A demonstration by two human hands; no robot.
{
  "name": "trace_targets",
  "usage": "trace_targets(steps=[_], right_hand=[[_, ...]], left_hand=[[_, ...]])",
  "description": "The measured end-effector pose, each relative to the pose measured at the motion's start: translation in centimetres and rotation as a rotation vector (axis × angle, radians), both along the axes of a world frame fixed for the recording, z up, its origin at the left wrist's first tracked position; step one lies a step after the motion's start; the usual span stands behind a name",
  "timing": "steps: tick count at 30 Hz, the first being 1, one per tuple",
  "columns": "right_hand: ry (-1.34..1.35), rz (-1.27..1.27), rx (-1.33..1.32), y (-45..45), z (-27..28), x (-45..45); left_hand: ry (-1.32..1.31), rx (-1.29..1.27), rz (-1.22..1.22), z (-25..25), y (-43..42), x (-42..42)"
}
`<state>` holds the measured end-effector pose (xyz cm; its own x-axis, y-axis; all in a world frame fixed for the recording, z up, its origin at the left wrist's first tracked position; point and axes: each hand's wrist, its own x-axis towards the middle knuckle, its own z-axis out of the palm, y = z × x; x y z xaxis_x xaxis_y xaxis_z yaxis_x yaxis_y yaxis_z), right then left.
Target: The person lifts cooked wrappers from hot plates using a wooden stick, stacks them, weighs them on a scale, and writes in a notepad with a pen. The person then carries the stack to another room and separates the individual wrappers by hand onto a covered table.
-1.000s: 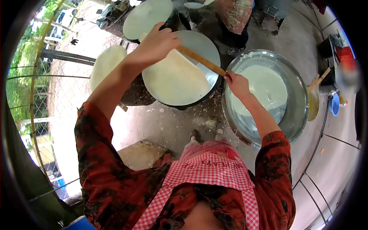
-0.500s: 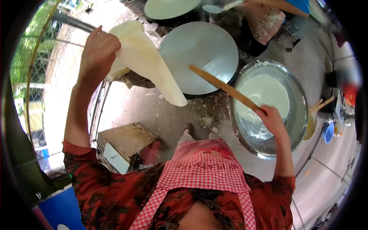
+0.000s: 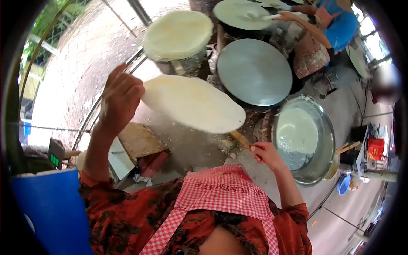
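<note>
A thin, round, pale pancake (image 3: 193, 102) hangs in the air in front of me, its left edge pinched in my left hand (image 3: 121, 100). The fingers of my right hand (image 3: 265, 154) are closed around a flat wooden stick (image 3: 241, 138). The stick's far end is hidden behind the pancake, and I cannot tell whether the two touch. Beyond the pancake, a round grey griddle (image 3: 255, 72) has a bare, shiny surface. Right of my right hand stands a large metal basin (image 3: 326, 140) holding white batter (image 3: 297, 131).
A stack of round pancakes (image 3: 178, 34) lies at the upper left. At the top, a co-worker in blue (image 3: 340, 25) holds a white tool over another griddle with pale batter (image 3: 238, 15). A wooden box (image 3: 140, 140) stands low left; a blue bin (image 3: 51, 208) is at my left.
The pancake has moved away from the griddle and spread from a folded hang to a wide oval. My right hand brought the stick down and left from over the basin. My view has shifted.
</note>
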<state>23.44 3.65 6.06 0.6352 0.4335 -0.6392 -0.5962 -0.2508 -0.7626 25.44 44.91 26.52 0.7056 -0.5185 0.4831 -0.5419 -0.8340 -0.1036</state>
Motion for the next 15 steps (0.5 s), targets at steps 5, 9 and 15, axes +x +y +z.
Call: trace_targets(steps=[5,9,15], right_hand=[[-0.061,0.064,-0.12,8.4,4.2,-3.1],[-0.143,0.22,-0.005,20.1,6.4,-5.0],[-0.36,0.466,0.141,39.7,7.5,-7.7]], left_hand=[[-0.002,-0.096,0.17,-1.7,11.3,-13.9],[-0.045,-0.032,0.401,-0.4,20.3,-26.4],[-0.236,0.223,0.708,1.5,28.7,-43.0]])
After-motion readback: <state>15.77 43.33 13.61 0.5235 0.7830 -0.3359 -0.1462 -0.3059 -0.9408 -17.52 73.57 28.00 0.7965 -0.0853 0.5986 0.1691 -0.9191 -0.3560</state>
